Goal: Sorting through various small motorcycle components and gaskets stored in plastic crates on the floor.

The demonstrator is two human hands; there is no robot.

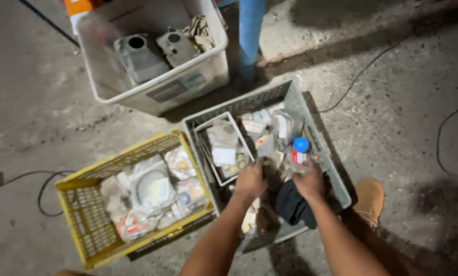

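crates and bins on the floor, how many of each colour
yellow plastic lattice crate: 1
grey plastic lattice crate: 1, with the left hand and right hand inside it
white plastic tub: 1
total: 3

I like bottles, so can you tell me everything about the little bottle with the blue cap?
The bottle is small and see-through, likely plastic, with a round blue cap and a red and white label. It stands roughly upright inside the grey crate, among packets and boxes. The right hand grips its lower part, hiding the base.
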